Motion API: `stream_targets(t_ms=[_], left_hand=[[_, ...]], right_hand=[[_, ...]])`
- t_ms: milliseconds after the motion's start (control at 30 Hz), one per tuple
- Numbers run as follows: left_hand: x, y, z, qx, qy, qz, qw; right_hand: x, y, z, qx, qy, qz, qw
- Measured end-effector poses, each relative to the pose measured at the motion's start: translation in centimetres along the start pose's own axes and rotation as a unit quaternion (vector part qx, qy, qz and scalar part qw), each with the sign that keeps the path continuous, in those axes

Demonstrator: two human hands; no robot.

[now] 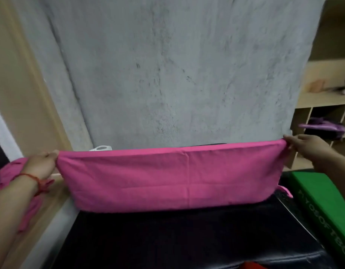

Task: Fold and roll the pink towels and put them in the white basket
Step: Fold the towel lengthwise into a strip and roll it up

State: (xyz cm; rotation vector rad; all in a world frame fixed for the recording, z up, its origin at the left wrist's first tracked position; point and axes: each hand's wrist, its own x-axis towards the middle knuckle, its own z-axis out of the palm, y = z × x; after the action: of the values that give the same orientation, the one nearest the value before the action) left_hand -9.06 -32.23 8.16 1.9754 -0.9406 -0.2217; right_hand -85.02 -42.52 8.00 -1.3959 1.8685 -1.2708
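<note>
Stretching the pink towel (173, 177) taut, you pinched its top corners: left hand (41, 164) at one end, right hand (311, 146) at the other, cloth hanging between them.

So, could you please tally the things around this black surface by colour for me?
Pink: 2, the pink towel stretched between the left hand and right hand, plus pink cloth under the left arm.
Green: 1, the box.
White: 1, the basket, mostly hidden.
Purple: 1, an item on the shelf.
Red: 2, the wrist thread and a scrap at the bottom edge.
Total: 7.
</note>
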Motion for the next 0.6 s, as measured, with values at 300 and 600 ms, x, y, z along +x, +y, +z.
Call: stream_targets(t_ms=[300, 600], left_hand=[[0.2, 3.4, -6.3, -0.056, 0.022, 0.03, 0.998], [-1.8, 2.6, -8.0, -0.254, -0.053, -0.114, 0.959]], right_hand=[[-3.5, -5.9, -2.7, 0.039, 0.04, 0.002, 0.998], [-4.9, -6.7, -3.6, 0.083, 0.052, 0.015, 0.995]])
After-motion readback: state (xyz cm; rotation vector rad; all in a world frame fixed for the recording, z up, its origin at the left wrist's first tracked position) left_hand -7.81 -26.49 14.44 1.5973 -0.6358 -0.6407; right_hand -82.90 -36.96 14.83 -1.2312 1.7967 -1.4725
